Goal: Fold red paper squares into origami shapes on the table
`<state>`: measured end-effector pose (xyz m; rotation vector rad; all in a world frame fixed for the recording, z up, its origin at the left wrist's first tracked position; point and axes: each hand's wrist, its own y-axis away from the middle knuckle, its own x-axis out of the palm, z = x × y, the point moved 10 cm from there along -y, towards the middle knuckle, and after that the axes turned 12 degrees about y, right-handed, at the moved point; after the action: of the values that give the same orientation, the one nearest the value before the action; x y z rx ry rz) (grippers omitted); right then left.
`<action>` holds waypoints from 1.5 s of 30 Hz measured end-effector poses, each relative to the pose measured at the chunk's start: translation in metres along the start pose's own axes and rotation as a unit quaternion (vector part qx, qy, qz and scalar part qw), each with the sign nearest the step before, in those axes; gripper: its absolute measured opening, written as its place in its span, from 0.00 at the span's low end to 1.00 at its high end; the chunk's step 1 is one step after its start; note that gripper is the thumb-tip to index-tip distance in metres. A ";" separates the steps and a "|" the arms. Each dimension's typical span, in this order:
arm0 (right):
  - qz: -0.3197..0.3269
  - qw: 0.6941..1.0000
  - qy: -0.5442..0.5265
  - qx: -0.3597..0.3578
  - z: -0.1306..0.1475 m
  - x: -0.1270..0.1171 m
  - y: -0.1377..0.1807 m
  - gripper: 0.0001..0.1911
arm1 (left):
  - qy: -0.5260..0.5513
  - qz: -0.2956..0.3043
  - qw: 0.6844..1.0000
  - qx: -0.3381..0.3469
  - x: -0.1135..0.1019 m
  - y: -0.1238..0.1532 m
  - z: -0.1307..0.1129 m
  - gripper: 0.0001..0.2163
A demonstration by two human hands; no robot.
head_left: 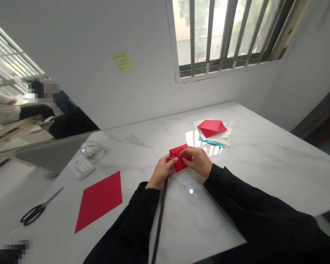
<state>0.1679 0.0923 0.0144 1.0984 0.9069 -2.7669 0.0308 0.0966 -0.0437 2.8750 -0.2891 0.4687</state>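
A small red paper envelope is held above the white marbled table, its flap folded over the front. My left hand grips its left edge, thumb on the front face and fingers behind. From the right, my right hand reaches over it, thumb and fingertips pinched at the flap's middle. What lies right under those fingertips is partly hidden. To the left of my left arm lies a flat red sheet of paper. Beyond my right hand sits a stack of folded envelopes, with a red envelope on top.
Black-handled scissors lie at the left, near a white box and a coiled white cable. A dark cord runs down between my arms. A yellow note sticks to the wall. Another person sits at the far left.
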 end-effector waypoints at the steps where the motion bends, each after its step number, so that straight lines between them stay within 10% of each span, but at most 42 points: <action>1: 0.000 1.000 -0.002 -0.001 0.000 0.000 0.000 0.11 | 0.000 -0.003 1.000 0.000 0.000 0.000 -0.001 0.20; 19: -0.061 0.992 -0.105 0.042 -0.016 -0.017 -0.006 0.10 | 0.061 -0.109 0.992 0.035 -0.033 -0.001 -0.013 0.16; 37: 0.068 0.995 -0.014 0.072 -0.052 0.024 0.000 0.12 | 0.067 -0.148 0.985 0.057 -0.053 0.002 -0.025 0.18; 45: -0.037 0.993 -0.079 0.079 -0.027 -0.015 -0.009 0.10 | 0.047 -0.149 0.985 0.071 -0.050 0.002 -0.027 0.20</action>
<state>0.1936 0.1111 0.0126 0.8642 0.7376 -2.9778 -0.0244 0.1089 -0.0347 2.9487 0.1958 0.5863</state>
